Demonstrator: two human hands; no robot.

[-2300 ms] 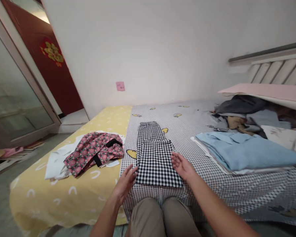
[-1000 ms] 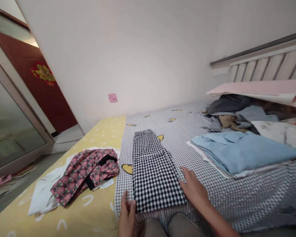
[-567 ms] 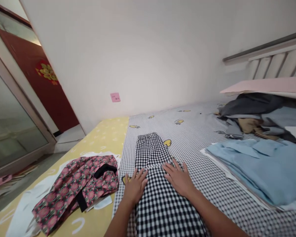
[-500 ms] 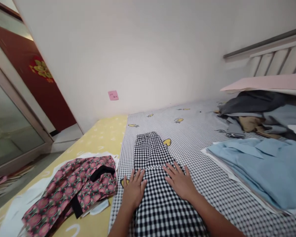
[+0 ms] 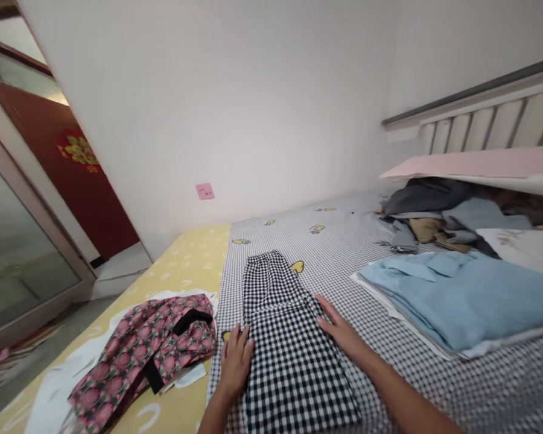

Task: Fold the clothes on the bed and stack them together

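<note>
A black-and-white checked garment [image 5: 294, 361] with a gathered waistband at its far end lies flat in front of me on the bed. A gathered seam or fold crosses its middle. Along the garment's left edge rests my left hand [image 5: 236, 360], fingers stretched out, partly on the bedsheet. My right hand [image 5: 342, 337] lies at the right edge, its fingers extended and the fingertips at the checked cloth. Neither hand grips anything. To the left, a pink floral garment [image 5: 149, 355] with black trim lies loosely over white cloth.
A flat stack topped by a light blue shirt [image 5: 461, 295] lies on the right. Behind it are rumpled dark and brown clothes [image 5: 428, 226] under a pink sheet [image 5: 475, 164]. The bed has a yellow cover [image 5: 181, 259] and a checked bedsheet [image 5: 339, 259], with a wall behind.
Both hands have slid apart from the garment's top surface to its two side edges. My view has tilted up slightly and turned a little to the right.
</note>
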